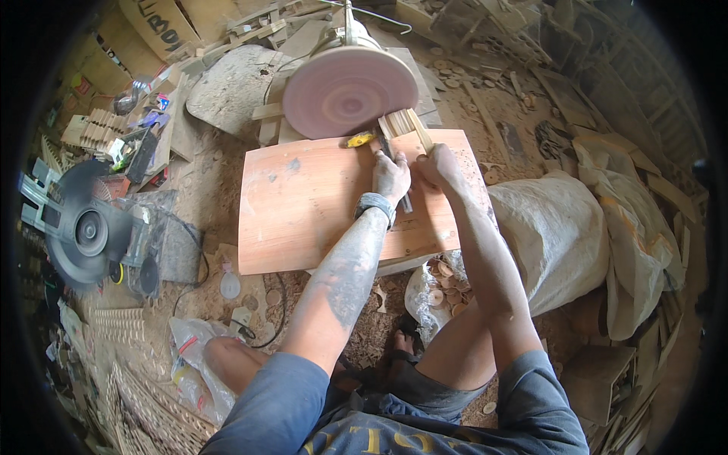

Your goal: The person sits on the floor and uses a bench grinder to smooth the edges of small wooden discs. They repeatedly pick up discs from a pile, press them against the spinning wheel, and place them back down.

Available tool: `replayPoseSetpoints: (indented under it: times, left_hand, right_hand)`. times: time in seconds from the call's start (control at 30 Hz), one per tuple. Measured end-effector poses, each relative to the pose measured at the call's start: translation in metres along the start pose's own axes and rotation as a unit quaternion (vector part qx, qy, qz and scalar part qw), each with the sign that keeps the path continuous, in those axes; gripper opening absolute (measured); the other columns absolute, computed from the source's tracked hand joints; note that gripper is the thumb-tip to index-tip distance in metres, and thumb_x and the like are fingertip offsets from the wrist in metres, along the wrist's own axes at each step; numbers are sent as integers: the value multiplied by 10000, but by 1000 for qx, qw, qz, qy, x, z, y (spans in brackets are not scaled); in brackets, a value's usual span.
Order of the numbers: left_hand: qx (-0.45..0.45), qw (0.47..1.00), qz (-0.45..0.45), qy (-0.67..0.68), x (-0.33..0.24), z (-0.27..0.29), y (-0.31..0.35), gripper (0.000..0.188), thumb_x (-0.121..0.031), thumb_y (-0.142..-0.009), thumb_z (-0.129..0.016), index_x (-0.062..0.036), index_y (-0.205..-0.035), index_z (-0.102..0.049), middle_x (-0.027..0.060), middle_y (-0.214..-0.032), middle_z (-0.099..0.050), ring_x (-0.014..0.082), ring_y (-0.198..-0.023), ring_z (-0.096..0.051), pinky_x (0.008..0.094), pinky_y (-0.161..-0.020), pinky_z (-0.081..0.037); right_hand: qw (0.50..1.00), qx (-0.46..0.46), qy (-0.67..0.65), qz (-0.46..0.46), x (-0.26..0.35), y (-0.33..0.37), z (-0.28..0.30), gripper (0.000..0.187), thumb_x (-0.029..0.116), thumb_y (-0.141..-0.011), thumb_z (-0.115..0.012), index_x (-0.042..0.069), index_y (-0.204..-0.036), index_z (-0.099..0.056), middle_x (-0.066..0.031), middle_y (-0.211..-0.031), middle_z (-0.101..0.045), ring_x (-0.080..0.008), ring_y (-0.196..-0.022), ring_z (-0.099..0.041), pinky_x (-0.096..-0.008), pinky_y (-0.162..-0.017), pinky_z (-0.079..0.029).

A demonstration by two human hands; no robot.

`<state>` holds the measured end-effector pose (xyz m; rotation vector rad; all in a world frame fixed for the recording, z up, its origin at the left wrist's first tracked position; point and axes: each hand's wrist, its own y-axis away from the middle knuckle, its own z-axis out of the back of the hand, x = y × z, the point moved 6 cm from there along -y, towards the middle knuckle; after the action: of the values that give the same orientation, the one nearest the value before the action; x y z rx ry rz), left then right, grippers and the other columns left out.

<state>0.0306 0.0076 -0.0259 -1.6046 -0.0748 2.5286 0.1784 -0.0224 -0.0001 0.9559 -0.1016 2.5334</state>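
Left hand (391,176) and right hand (438,163) both gripping wooden strips (404,125), pressed against sanding disc (349,92)

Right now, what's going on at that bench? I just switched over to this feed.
A person sits at a low wooden board facing a round sanding disc. Both hands hold a bundle of thin wooden strips with its end against the lower right edge of the disc: the left hand grips nearer the person, the right hand steadies beside it. A small yellow object lies on the board by the disc. A circular saw sits on the floor at left, and white sacks at right.
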Motion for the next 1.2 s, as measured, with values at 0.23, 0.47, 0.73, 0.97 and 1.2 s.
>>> replayPoseSetpoints:
  times: [0.23, 0.47, 0.73, 0.97, 1.2]
  left_hand:
    - [62, 992, 90, 58, -6, 3, 5, 566, -375, -981, -510, 116, -1251, -430, 356, -1069, -632, 452, -922, -672, 482, -828, -536]
    - [82, 986, 121, 79, -19, 11, 12, 587, -366, -981, -509, 139, -1266, -418, 370, -1106, -619, 453, -949, -670, 468, -861, -537]
    - [58, 994, 88, 32, -18, 12, 8, 622, -352, -975, -522, 150, -1318, -389, 393, -1204, -571, 463, -1130, -601, 459, -982, -478]
    - [67, 992, 89, 55, -5, 4, 4, 607, -339, -973, -528, 143, -1315, -392, 372, -1163, -598, 465, -1079, -618, 467, -954, -490]
    - [16, 998, -5, 55, -9, 7, -2, 453, -277, -976, -523, 145, -1121, -445, 331, -924, -653, 347, -560, -681, 410, -509, -574]
  right_hand:
    - [1000, 8, -10, -14, 1, 3, 2, 350, 221, -823, -656, -105, -948, -683, -314, -853, -681, -413, -863, -701, -453, -778, -560]
    - [1000, -27, 10, 3, -1, -1, 0, 296, 227, -832, -632, -63, -841, -689, -227, -694, -682, -344, -708, -710, -430, -711, -557]
    - [999, -45, 22, 7, -1, 1, 1, 333, 240, -833, -644, -73, -934, -692, -283, -839, -694, -381, -840, -709, -447, -779, -550]
    - [1000, -1, 26, -1, 3, 3, 3, 359, 208, -825, -642, -98, -1010, -678, -321, -918, -682, -412, -921, -695, -455, -817, -555]
    - [999, -6, 36, 8, -1, -1, -3, 337, 245, -820, -659, -72, -929, -695, -276, -815, -694, -382, -833, -710, -444, -771, -556]
